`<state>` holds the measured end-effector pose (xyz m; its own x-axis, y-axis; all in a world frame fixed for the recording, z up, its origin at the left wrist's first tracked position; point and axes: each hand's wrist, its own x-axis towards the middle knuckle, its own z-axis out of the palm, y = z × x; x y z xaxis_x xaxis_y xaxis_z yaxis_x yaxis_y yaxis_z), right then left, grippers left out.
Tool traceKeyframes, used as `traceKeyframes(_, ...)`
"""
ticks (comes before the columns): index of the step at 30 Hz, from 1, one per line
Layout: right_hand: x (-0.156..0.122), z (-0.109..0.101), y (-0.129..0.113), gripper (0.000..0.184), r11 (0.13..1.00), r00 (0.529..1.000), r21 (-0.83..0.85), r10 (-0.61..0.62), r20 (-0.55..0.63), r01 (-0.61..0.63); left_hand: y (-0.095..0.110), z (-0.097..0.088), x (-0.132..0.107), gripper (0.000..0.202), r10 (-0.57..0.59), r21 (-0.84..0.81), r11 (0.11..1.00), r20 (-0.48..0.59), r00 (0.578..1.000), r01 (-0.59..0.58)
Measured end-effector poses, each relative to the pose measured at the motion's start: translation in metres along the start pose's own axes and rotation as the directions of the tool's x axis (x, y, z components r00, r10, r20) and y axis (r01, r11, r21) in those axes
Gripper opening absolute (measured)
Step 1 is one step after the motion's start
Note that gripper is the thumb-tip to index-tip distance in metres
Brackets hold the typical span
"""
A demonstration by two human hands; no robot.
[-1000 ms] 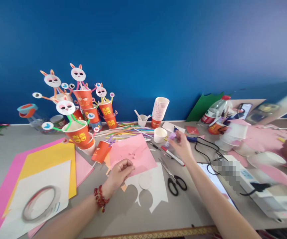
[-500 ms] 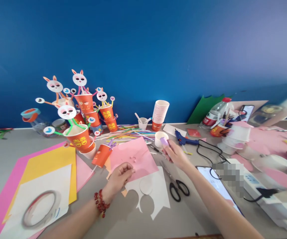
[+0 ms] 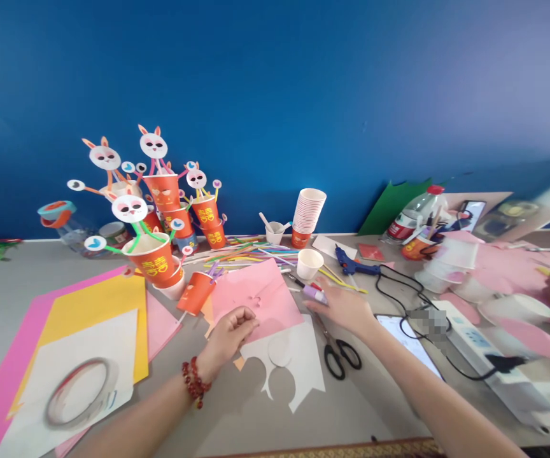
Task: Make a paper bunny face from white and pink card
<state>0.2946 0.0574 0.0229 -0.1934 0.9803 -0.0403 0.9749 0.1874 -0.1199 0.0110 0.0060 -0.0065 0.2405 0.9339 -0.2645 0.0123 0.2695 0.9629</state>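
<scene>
purple tube (image 3: 314, 294) is sitting between the thumb and fingers of the right hand (image 3: 344, 304), just in front of a small white cup (image 3: 310, 264); from where i'm standing, i can't tell whether that hand is gripping it or cupping it loosely. black-handled scissors (image 3: 336, 367) are lying near that hand. the left hand (image 3: 230, 337) is showing at the near edge of the pink sheet (image 3: 268, 286), its fingers curling in narrowly, and i can't tell whether they're pinching anything. a white sheet with round cut-outs (image 3: 308, 362) is sticking out from under the pink one, and a blue glue gun (image 3: 355, 265) is lying farther right. rabbit-faced cups (image 3: 153, 264) are standing at the left.
</scene>
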Motion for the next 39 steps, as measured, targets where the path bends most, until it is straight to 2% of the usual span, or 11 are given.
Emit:
traceKeyframes(2,-0.003,-0.003,0.0,0.054,0.997,0.999,-0.051,0.052,0.004,-0.052,0.001,0.0,0.0,0.032,-0.002,-0.008,1.0,0.001,1.0,0.002)
traceKeyframes(6,-0.014,-0.015,0.001,0.037,0.993,0.995,-0.089,0.077,0.058,-0.072,0.003,0.001,-0.001,0.033,-0.008,-0.028,1.0,-0.004,1.0,0.008)
traceKeyframes(13,-0.015,-0.032,0.012,0.023,0.956,0.999,0.29,-0.044,-0.008,0.045,0.008,0.004,-0.004,0.036,-0.016,-0.057,0.998,-0.017,1.0,0.015)
traceKeyframes(17,-0.011,-0.037,0.018,0.023,0.967,0.994,0.252,-0.01,-0.112,0.038,0.008,0.004,-0.005,0.036,-0.027,-0.062,0.998,-0.03,0.999,0.025)
traceKeyframes(19,-0.011,-0.037,0.019,0.026,0.944,0.988,0.33,0.02,-0.154,0.033,0.008,0.003,-0.005,0.035,-0.028,-0.062,0.998,-0.029,0.999,0.026)
traceKeyframes(22,-0.011,-0.031,0.018,0.027,0.852,0.981,0.523,0.089,-0.171,0.014,0.009,0.003,-0.005,0.034,-0.025,-0.063,0.998,-0.025,0.999,0.024)
traceKeyframes(24,-0.011,-0.027,0.013,0.028,0.735,0.985,0.678,0.127,-0.117,-0.014,0.009,0.003,-0.004,0.034,-0.017,-0.062,0.998,-0.024,1.0,0.016)
traceKeyframes(28,-0.014,-0.024,-0.007,0.032,0.296,0.996,0.952,0.057,0.065,-0.079,0.009,0.002,-0.004,0.033,0.009,-0.052,0.999,-0.035,0.999,-0.01)
traceKeyframes(31,-0.014,-0.02,-0.027,0.036,0.114,0.996,0.991,-0.048,0.07,-0.064,0.009,0.001,-0.005,0.032,0.071,-0.027,0.997,-0.064,0.995,-0.073)
traceKeyframes(34,-0.016,-0.008,-0.048,0.033,0.087,0.996,0.995,-0.077,-0.043,0.05,0.011,0.001,-0.007,0.029,0.185,0.017,0.983,-0.116,0.976,-0.184)
traceKeyframes(39,-0.029,0.014,-0.074,0.026,0.223,0.969,0.947,-0.137,-0.206,0.232,0.014,-0.003,-0.011,0.019,0.367,0.215,0.921,-0.191,0.91,-0.326)
